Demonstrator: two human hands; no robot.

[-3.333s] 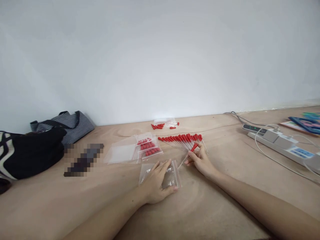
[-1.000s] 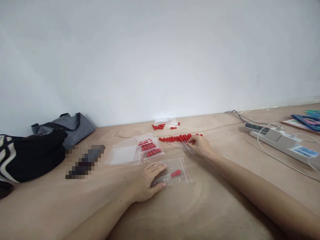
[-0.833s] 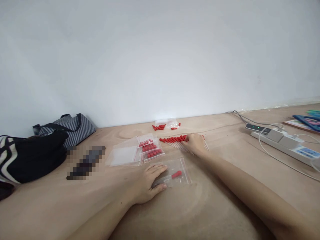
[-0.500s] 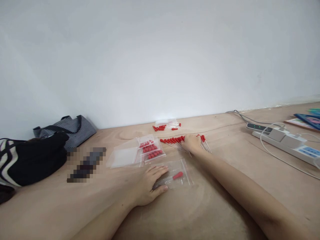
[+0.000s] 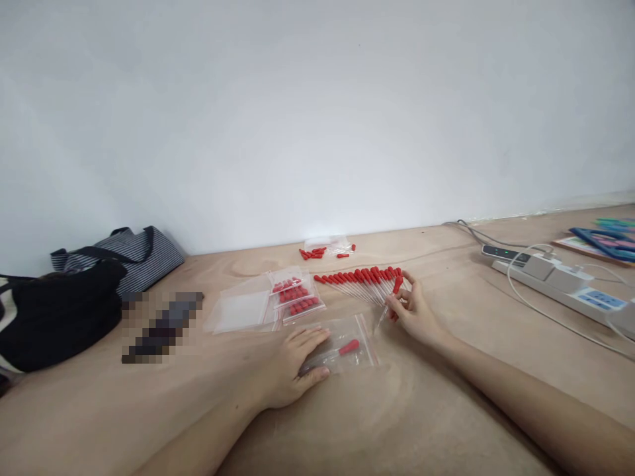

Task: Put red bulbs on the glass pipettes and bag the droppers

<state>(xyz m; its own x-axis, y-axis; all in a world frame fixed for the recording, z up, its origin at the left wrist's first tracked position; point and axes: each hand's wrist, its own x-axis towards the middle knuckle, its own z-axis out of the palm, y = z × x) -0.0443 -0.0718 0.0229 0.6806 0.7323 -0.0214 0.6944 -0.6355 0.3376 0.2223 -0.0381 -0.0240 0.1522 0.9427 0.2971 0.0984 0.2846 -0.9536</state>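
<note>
My left hand [image 5: 296, 371] lies with its fingers apart over the left end of a clear zip-lock bag [image 5: 366, 330], which holds one dropper with a red bulb [image 5: 349, 347]. My right hand [image 5: 414, 309] pinches another dropper [image 5: 397, 285], its red bulb up and its clear tube slanting down to the left. Just behind it, a row of red-bulbed droppers [image 5: 364, 276] lies side by side on the table. Left of the row are overlapping bags with several droppers in them [image 5: 297, 295], beside flat whitish bags [image 5: 241, 312].
Loose red bulbs [image 5: 312, 253] and a clear bag [image 5: 327, 242] lie near the wall. To the right are a power strip [image 5: 560, 281] with cables and blue-framed items [image 5: 602, 243]. On the left stand a striped bag [image 5: 149, 261], a black bag [image 5: 64, 317] and a pixelated dark object [image 5: 163, 327].
My right hand has moved right and a little toward me from the row, and a dropper now shows in its fingers. My left hand stays on the bag.
</note>
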